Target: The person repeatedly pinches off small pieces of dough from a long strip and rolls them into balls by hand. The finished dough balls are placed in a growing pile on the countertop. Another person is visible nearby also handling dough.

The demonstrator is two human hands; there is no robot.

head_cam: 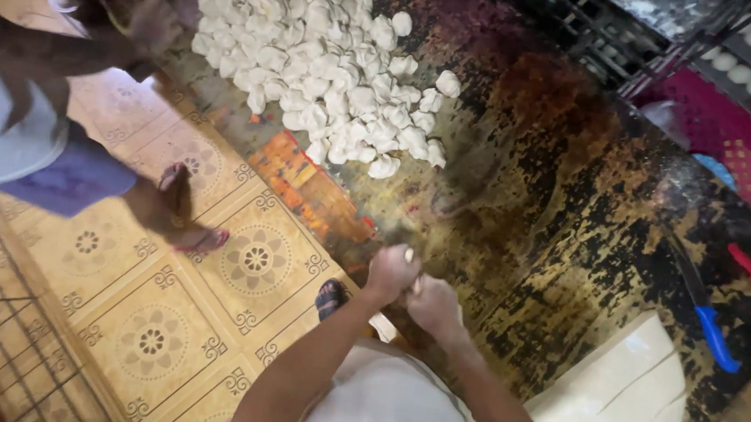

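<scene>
- At the far left another person (28, 146) stood on the patterned floor tiles (150, 340), one sandalled foot (188, 218) close to the table edge; a step in toward the worker could have jogged an elbow, I judged.
- That person's hand (150, 19) reached to the upper-left edge of the heap of dough pieces (331, 72), which lay piled on the worn dark table (563, 229). Pieces at the loose lower rim, nearest the floor side, looked liable to roll off if the heap were nudged.
- The worker's left hand (389, 272) was raised near the table edge, fist closed, fingers together around a small dough piece (408, 255) of which only a white tip showed above the knuckles. The forearm came up slanting from the lower left, wrist bent inward.
- The right hand (432, 304) pressed against the left, just below and beside it. Its fingers were curled in, seemingly clamped on the same dough piece, though how much they gripped I could not tell.
- With both hands held over the edge, a slack grip might have dropped the piece to the floor.
- Lower right lay a pale dough slab (623, 395), scored into strips, with a blue-handled knife (712, 331) just beyond it, blade toward the table's middle; a careless reach across could have met it.
</scene>
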